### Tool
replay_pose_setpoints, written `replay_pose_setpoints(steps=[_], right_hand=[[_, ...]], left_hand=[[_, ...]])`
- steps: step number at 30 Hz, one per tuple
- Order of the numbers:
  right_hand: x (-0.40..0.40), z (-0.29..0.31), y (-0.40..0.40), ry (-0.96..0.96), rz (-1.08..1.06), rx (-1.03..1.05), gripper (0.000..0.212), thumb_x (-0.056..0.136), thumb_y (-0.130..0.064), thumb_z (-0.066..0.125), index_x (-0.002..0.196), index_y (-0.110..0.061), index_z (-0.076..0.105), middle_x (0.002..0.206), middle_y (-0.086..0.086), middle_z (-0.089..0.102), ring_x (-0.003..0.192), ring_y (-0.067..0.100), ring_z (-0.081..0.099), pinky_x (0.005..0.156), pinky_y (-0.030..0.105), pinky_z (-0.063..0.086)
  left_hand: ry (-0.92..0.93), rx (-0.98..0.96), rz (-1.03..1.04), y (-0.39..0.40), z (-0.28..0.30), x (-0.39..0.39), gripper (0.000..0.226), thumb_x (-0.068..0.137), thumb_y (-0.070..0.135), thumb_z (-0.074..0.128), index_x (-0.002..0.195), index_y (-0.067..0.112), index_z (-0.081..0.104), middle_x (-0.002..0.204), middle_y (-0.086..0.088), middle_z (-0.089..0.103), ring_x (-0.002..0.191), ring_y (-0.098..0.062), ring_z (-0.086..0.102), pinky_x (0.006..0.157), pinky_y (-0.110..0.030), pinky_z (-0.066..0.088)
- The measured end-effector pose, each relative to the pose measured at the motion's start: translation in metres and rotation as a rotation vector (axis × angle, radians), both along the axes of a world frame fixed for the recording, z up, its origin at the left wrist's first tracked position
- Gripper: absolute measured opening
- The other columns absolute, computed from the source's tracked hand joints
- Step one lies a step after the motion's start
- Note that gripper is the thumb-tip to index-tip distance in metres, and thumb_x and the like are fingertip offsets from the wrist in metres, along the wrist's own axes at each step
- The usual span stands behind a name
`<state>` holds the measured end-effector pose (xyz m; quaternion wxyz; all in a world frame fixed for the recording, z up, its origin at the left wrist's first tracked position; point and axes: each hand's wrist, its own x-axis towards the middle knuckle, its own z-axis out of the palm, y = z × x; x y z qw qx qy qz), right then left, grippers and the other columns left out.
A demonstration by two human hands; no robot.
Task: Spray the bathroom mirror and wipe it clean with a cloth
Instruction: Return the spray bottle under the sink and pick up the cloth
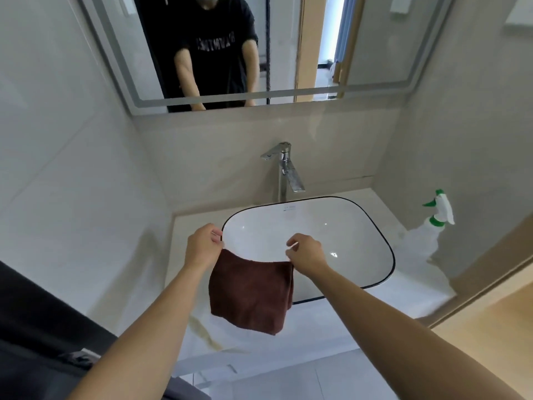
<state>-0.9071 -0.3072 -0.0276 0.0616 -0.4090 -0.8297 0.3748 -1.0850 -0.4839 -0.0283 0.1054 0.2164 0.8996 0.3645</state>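
1. We hold a brown cloth [251, 293] up by its top corners over the near rim of the basin [372, 226]; our left hand [202, 246] pinches one corner, our right hand [305, 254] pinches the other, and the cloth hangs folded below them.
2. To the right, a spray bottle [424, 238] with a green trigger stands on the counter [403, 295] beside the basin.
3. Behind the basin rises a chrome tap [284, 168].
4. Above it, the mirror [372, 47] on the wall reflects our arms and dark T-shirt.
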Motion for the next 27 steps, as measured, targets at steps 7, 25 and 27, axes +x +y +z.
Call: replay_pose_setpoints(steps=[7,25,27], right_hand=[[0.049,0.023,0.048,0.201,-0.158,0.151,0.027,0.093,-0.01,0.056,0.118,-0.014,0.067,0.114,0.002,0.065,0.087,0.013,0.059,0.077,0.022,0.042],[0.225,-0.035,0.212,0.165,-0.735,0.001,0.064,0.084,-0.012,0.069,0.142,-0.014,0.042,0.14,0.008,0.047,0.115,0.025,0.056,0.081,0.027,0.041],[0.226,-0.046,0.225,0.134,-0.672,-0.028,0.077,0.083,-0.015,0.072,0.149,-0.015,0.033,0.147,0.008,0.043,0.124,0.026,0.053,0.084,0.028,0.041]], left_hand=[[0.173,0.178,-0.074,0.054,0.025,0.041,0.013,0.09,0.006,0.061,0.098,0.014,0.068,0.092,0.002,0.068,0.085,-0.018,0.062,0.077,-0.027,0.045],[-0.261,-0.031,-0.731,0.37,0.012,0.237,0.05,0.101,0.011,0.04,0.15,0.019,0.038,0.147,-0.009,0.048,0.134,-0.025,0.047,0.108,-0.032,0.039],[-0.286,-0.068,-0.734,0.394,0.006,0.242,0.054,0.1,0.008,0.037,0.152,0.021,0.035,0.15,-0.008,0.046,0.137,-0.025,0.044,0.11,-0.034,0.038]])
